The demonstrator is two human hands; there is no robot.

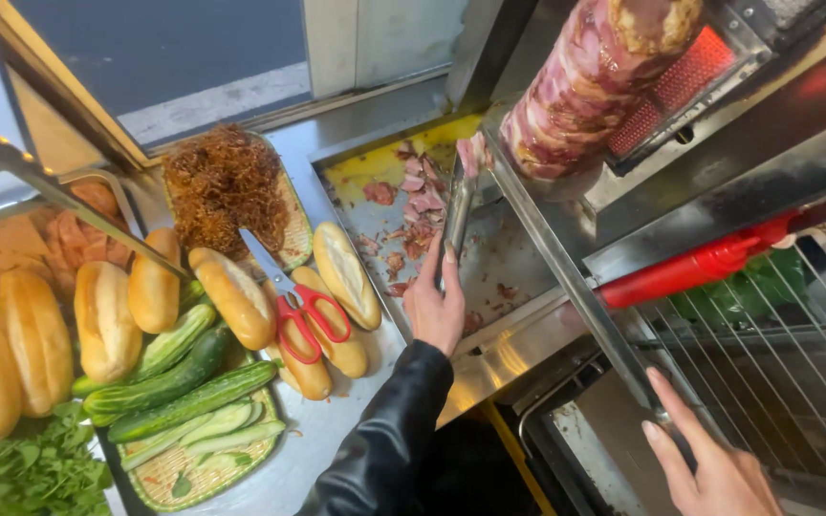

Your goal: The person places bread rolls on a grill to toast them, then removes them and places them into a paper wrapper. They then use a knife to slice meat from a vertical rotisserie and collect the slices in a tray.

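Observation:
My left hand (435, 304), in a black sleeve, grips a pair of metal tongs (457, 215). The tongs reach into a steel catch tray (504, 250) towards pink shaved meat pieces (420, 193) lying beside a yellow patch of fat. A tall spit of stacked meat (587, 78) hangs just above the tray's right end, in front of a glowing red heater (683, 69). My right hand (709, 461) is at the bottom right, fingers stretched out and resting on a metal rail next to a wire rack (781, 368). It holds nothing.
Left of the tray lie bread rolls (234, 296), red-handled scissors (300, 308), cucumbers (169, 380), sliced cucumber on a woven tray (205, 463), a heap of brown shredded topping (225, 183) and green herbs (31, 470). A red squeeze bottle (688, 272) lies by the rack.

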